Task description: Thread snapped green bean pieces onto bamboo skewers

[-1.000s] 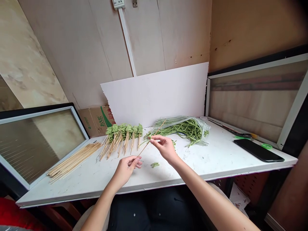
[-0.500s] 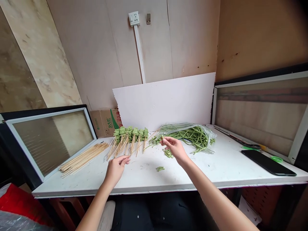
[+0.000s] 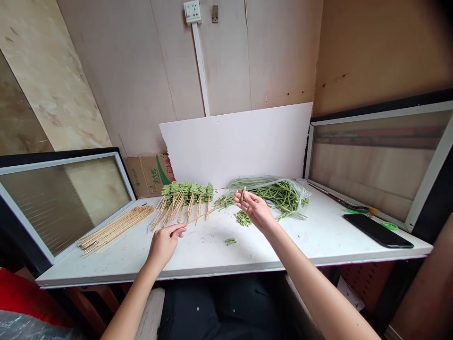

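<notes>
Between thumb and fingers, my left hand (image 3: 165,243) pinches the near end of a thin bamboo skewer (image 3: 202,216), which slants up to the right. Its far end reaches the fingertips of my right hand (image 3: 255,208), where a short cut piece of green bean (image 3: 243,192) is held upright. Whether the point has gone through the piece I cannot tell. Below my right hand lies a small pile of cut bean pieces (image 3: 242,218), and a few more pieces (image 3: 230,241) rest nearer the front edge. Several loaded bean skewers (image 3: 187,191) are stacked behind my left hand.
Loose bamboo skewers (image 3: 115,229) lie in a bundle at the left. Long beans fill a clear plastic bag (image 3: 300,194) at the back right. A black phone (image 3: 378,230), a green ring (image 3: 390,226) and scissors (image 3: 354,206) are at the right. A cardboard box (image 3: 148,174) stands behind.
My right hand has turned more palm-up with the bean piece, which now stands upright at the skewer's far end. The whole view has shifted slightly.
</notes>
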